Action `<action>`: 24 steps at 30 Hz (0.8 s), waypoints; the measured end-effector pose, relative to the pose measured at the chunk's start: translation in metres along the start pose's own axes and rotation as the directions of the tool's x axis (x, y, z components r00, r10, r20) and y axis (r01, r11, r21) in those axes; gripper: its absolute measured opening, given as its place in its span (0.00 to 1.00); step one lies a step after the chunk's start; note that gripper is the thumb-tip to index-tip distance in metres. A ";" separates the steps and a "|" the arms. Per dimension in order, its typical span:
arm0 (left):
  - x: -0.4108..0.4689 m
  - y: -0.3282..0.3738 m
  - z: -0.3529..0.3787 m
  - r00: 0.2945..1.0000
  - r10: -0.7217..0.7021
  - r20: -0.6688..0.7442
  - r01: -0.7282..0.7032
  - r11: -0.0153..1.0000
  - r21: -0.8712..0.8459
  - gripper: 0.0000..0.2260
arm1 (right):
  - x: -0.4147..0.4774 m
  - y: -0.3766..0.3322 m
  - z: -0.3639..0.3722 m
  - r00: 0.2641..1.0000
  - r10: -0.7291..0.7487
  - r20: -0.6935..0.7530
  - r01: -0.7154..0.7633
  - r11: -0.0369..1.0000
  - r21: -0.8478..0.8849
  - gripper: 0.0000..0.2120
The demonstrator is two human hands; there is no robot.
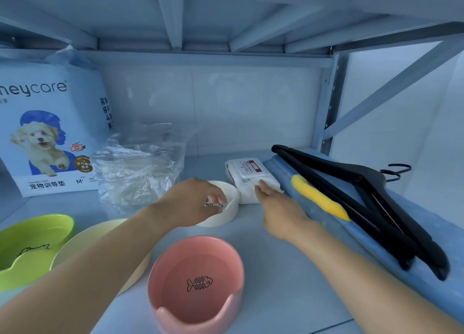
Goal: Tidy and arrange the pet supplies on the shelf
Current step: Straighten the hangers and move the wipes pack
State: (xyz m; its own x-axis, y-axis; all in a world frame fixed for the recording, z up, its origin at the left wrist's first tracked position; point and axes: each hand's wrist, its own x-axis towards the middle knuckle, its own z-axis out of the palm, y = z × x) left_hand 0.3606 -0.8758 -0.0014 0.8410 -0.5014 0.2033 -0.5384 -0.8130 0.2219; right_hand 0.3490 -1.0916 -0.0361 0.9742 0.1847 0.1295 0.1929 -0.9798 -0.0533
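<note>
Gripping white bowl (226, 203) w/ left hand (190, 203), right hand (278, 208) touching wipes pack (248, 178)

Pad pack (47, 133): "eycare", "宠物训导垫", "M+". Wipes pack (247, 175) label unreadable.

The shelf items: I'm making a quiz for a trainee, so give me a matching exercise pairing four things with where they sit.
Things:
1. pink bowl
2. black hangers
3. pad package
4. wipes pack

Places:
A. standing at the far left of the shelf
B. under the right hand fingertips, beside the white bowl
C. nearest the camera, centre front
D. lying on the blue mat at the right

Pairs: 1-C, 2-D, 3-A, 4-B
</note>
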 end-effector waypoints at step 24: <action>0.003 0.002 0.013 0.997 -0.066 0.029 0.066 0.998 0.006 0.07 | 0.142 0.024 0.011 0.987 -0.070 0.147 0.066 0.997 0.032 0.37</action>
State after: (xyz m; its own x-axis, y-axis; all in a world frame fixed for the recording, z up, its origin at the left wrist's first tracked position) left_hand 0.3629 -0.8828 -0.0132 0.8758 -0.4553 0.1603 -0.4817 -0.8460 0.2287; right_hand 0.4936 -1.0878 -0.0296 0.9648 0.2626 -0.0145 0.2608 -0.9624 -0.0762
